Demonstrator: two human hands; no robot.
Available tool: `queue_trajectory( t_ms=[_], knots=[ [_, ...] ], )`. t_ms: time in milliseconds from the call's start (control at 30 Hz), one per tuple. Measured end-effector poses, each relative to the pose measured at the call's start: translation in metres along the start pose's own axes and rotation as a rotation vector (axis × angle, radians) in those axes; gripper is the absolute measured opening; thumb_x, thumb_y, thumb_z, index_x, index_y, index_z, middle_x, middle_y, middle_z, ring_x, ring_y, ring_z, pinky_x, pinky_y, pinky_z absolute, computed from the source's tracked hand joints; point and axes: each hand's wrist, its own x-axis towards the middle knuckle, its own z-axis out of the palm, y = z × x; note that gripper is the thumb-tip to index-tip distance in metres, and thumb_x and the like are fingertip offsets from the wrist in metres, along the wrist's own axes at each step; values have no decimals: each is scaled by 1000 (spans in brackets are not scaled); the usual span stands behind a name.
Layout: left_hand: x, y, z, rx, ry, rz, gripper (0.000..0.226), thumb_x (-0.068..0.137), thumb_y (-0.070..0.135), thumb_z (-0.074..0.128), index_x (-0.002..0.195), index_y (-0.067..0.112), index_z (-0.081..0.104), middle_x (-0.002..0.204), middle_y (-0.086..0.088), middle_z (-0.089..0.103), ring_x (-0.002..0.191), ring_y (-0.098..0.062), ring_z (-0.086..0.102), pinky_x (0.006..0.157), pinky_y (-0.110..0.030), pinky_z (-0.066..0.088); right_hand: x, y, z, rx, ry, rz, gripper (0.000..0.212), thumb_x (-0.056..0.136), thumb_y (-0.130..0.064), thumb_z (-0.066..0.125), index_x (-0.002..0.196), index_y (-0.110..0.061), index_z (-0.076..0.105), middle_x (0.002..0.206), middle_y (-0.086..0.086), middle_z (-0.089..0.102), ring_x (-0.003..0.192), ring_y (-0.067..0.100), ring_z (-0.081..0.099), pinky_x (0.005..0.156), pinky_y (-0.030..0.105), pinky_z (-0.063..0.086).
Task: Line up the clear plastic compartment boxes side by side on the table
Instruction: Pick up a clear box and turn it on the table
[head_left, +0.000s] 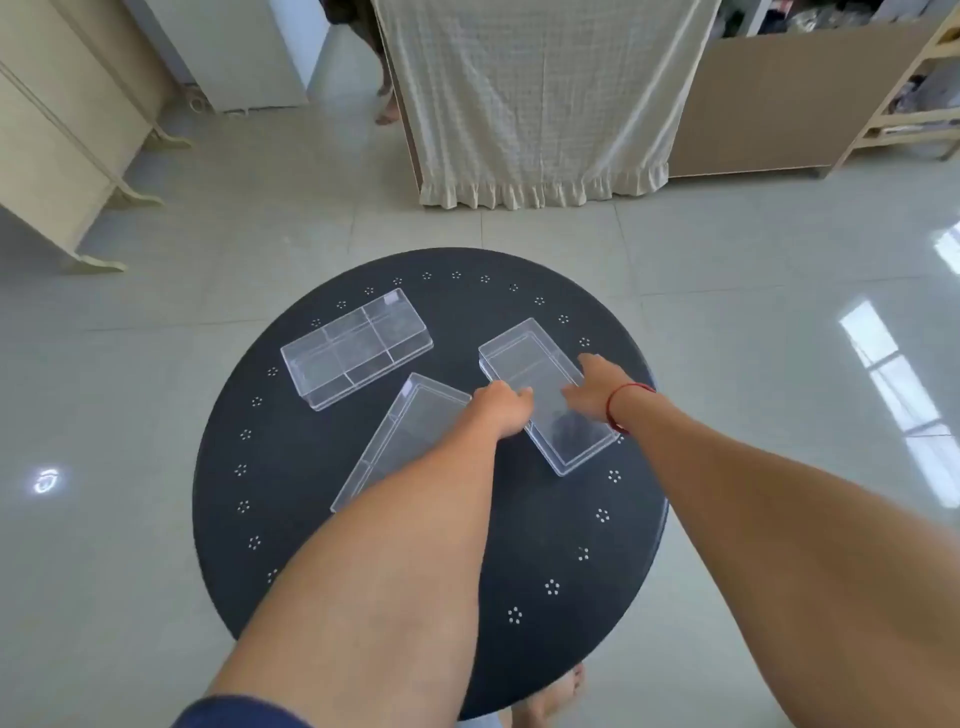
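Three clear plastic boxes lie at different angles on a round black table. The box with several compartments sits at the far left. A second clear box lies in the middle, partly hidden under my left forearm. The right clear box is angled toward the table's right edge. My left hand grips its left long side and my right hand rests on top of it with fingers curled over the right side.
The table stands on a glossy tiled floor. A cloth-draped piece of furniture stands beyond the table, a cream cabinet at the left, and wooden shelves at the far right. Another person's foot shows near the cloth.
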Motion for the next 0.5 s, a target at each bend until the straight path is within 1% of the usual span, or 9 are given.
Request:
queue_trajectory(
  t_ms=[100, 167, 233, 300, 333, 400, 467, 500],
  knots=[
    [3, -3, 13, 12, -45, -50, 60, 99, 45, 34, 143, 5, 42, 147, -18, 45, 135, -36, 43, 109, -40, 35, -2, 12, 8, 48, -4, 28, 40, 90, -18, 48, 130, -7, 47, 132, 16, 54, 118, 37, 55, 98, 42, 45],
    [2, -4, 21, -1, -60, -62, 59, 99, 45, 33, 141, 5, 44, 145, -18, 47, 133, -36, 45, 107, -41, 36, -4, 19, 14, 102, -44, 53, 40, 92, -15, 43, 131, -10, 44, 126, 17, 57, 109, 37, 56, 94, 42, 46],
    [1, -6, 28, -30, -58, -58, 58, 100, 45, 33, 138, 4, 48, 142, -19, 49, 131, -36, 46, 106, -42, 38, -3, 24, 18, 165, -31, 61, 38, 92, -13, 40, 129, -11, 46, 123, 17, 58, 98, 34, 54, 91, 42, 46],
    [1, -7, 32, -64, -42, -59, 58, 99, 46, 33, 138, 6, 48, 142, -17, 50, 131, -35, 46, 106, -44, 40, -4, 26, 20, 203, -11, 75, 36, 92, -13, 38, 126, -10, 50, 124, 18, 59, 101, 35, 55, 92, 41, 46],
    [1, -7, 34, -86, -40, -62, 58, 99, 46, 33, 141, 9, 45, 144, -15, 48, 132, -35, 45, 108, -45, 39, -4, 27, 22, 211, -9, 84, 36, 93, -12, 38, 126, -10, 51, 125, 18, 59, 106, 36, 56, 95, 42, 46],
    [-1, -6, 35, -135, -50, -59, 59, 99, 45, 31, 151, 17, 30, 152, -10, 40, 138, -32, 39, 112, -47, 33, -6, 29, 25, 234, -18, 103, 35, 95, -9, 40, 128, -8, 52, 127, 17, 58, 114, 38, 56, 96, 43, 45],
    [-3, -4, 34, -197, -64, -37, 62, 100, 43, 30, 156, 26, 13, 158, -5, 32, 143, -30, 32, 115, -46, 27, -6, 30, 27, 261, -22, 114, 37, 95, -8, 42, 130, -8, 51, 129, 17, 58, 117, 37, 55, 96, 43, 45],
    [-3, -2, 33, -234, -66, -25, 62, 100, 43, 29, 156, 30, 8, 159, -3, 30, 144, -29, 31, 115, -45, 25, -6, 31, 27, 271, -29, 127, 38, 95, -8, 43, 132, -8, 51, 131, 17, 57, 118, 36, 55, 97, 43, 45]
  ],
)
